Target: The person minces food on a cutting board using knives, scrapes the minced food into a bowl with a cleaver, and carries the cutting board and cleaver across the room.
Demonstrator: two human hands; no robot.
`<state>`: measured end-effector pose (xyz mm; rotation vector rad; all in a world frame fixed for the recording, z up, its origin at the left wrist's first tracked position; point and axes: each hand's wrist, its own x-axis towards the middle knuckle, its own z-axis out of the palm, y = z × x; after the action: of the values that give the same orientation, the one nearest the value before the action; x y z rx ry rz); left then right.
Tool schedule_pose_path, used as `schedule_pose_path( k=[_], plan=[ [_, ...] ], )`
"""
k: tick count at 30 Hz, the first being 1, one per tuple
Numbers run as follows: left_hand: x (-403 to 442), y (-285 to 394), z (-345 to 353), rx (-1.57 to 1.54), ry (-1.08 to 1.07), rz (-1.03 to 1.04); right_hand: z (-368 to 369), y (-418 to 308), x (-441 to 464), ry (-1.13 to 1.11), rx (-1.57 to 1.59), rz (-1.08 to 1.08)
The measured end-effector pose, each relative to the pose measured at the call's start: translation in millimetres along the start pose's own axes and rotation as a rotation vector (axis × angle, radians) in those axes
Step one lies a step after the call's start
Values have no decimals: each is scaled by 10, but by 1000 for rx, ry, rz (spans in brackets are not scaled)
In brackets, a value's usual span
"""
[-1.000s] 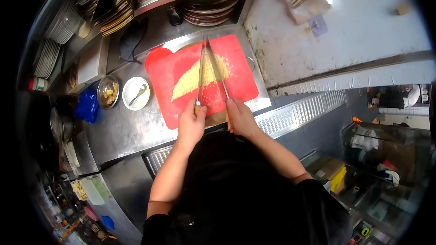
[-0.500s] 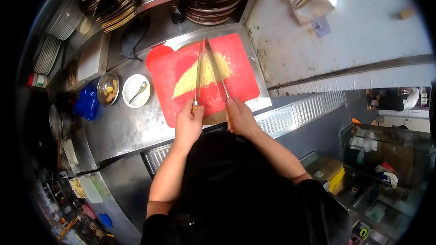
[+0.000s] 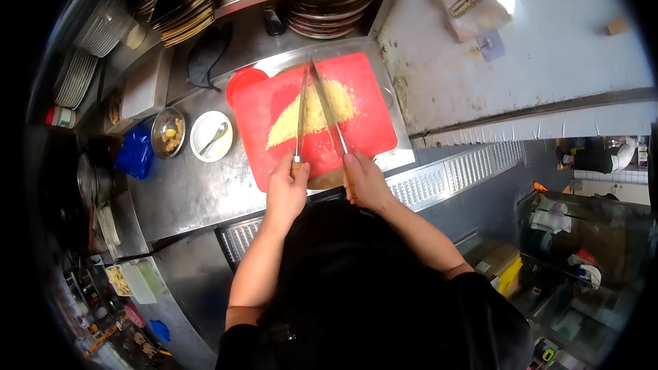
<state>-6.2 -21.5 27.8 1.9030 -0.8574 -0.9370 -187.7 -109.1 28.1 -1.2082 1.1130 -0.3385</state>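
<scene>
My left hand point(image 3: 286, 188) is closed round the wooden handle of a knife point(image 3: 301, 116). In my right hand point(image 3: 368, 181) I grip a second knife point(image 3: 326, 99), its handle also wooden. Both blades point away from me over a red cutting board point(image 3: 257, 164), and their tips come close together at the far side. Finely chopped pale yellow food point(image 3: 291, 127) lies in a heap on the board, under and around the blades. I cannot make out what food it is.
Left of the board stand a white bowl with a spoon point(image 3: 205, 151), a metal bowl of food pieces point(image 3: 168, 144) and a blue plastic bag point(image 3: 133, 154). A red round lid or dish point(image 3: 241, 82) shows behind the board. Stacked plates point(image 3: 325, 24) sit at the back. A peeler point(image 3: 462, 5) lies at upper right.
The whole view has shifted slightly, so everything appears a little further right. Both hands keep hold of their knives, with the blades in nearly the same place over the chopped food.
</scene>
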Motion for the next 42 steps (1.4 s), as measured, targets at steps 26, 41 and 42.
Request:
schedule_pose_path(
  k=[26,41,42],
  plan=[
    [59,-301,-108,-25,28,-45,141,116,184,-48,-76,35],
    [19,-134,-249,-34,39,-162,211,152,201,-79,-61,40],
    [0,1,-279,-64,22,-217,218,108,141,-76,-36,29]
  ],
)
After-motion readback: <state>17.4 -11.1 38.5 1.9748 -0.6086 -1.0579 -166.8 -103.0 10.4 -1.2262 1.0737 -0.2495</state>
